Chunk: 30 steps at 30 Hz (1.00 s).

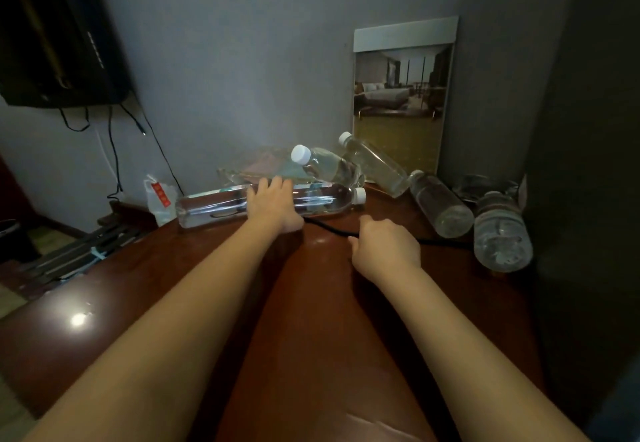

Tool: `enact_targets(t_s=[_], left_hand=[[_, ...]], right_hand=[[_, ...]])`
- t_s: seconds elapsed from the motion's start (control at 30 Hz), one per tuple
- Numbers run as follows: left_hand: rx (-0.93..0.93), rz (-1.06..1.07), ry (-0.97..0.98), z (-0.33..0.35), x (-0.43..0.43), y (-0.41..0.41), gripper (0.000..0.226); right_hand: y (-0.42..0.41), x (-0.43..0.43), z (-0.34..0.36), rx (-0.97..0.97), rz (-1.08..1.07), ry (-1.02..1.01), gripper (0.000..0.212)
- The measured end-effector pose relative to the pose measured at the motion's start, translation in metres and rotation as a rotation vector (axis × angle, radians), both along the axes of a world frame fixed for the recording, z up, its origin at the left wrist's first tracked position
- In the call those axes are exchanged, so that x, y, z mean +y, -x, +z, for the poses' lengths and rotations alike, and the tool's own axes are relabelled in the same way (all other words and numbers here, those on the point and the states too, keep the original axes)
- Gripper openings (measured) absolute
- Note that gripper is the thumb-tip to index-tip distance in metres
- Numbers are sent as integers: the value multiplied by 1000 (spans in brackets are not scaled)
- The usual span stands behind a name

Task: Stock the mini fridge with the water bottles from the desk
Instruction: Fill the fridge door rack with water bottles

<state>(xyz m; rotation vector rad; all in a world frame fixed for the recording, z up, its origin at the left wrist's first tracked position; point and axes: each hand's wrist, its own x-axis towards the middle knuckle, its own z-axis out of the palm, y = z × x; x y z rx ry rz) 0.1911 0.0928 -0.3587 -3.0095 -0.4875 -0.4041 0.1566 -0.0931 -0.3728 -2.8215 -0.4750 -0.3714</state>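
Bottle (214, 204) in L grip (273, 204), cable (329, 228) crossing desk (173, 285) just beside.

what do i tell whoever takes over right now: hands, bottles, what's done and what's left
Left hand: fingers curled over the front bottle, which lies on its side on the desk with its cap to the right.
Right hand: loosely curled, holds nothing, beside the black cable.
Other bottles on the desk: second bottle just behind the front one, tilted bottle by the picture, right bottle and far-right bottle.
Done: nothing that shows; no fridge is in view.
Left: carry at least these five bottles to the fridge, probably starting with the front one.
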Motion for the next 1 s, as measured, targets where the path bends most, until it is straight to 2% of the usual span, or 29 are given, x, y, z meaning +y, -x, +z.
enact_targets(t_s=[0.17, 0.27, 0.33, 0.4, 0.53, 0.73, 0.8, 0.87, 1.0], left_hand=[[-30, -49, -28, 9, -1, -1, 64], [69, -71, -2, 12, 4, 11, 65], [126, -95, 103, 6, 5, 24, 67], [78, -145, 195, -2, 5, 38, 70], [1, -149, 262, -10, -4, 69, 70], [-75, -187, 204, -20, -23, 122, 54], [-120, -180, 235, -22, -29, 138, 55], [-146, -171, 351, -23, -34, 154, 56], [-211, -214, 896, -31, -56, 195, 41]], right_hand=[[1, 7, 3, 15, 14, 31, 39], [6, 7, 1, 13, 13, 32, 36], [14, 7, -3, 14, 18, 47, 34], [22, 8, -8, 15, 27, 78, 33], [38, 6, -16, 57, 15, 107, 37], [52, -11, -15, 275, 83, 4, 54], [63, -17, -12, 306, 109, -21, 57], [75, -22, -8, 342, 118, -73, 65], [99, -32, 11, 336, 211, -296, 71]])
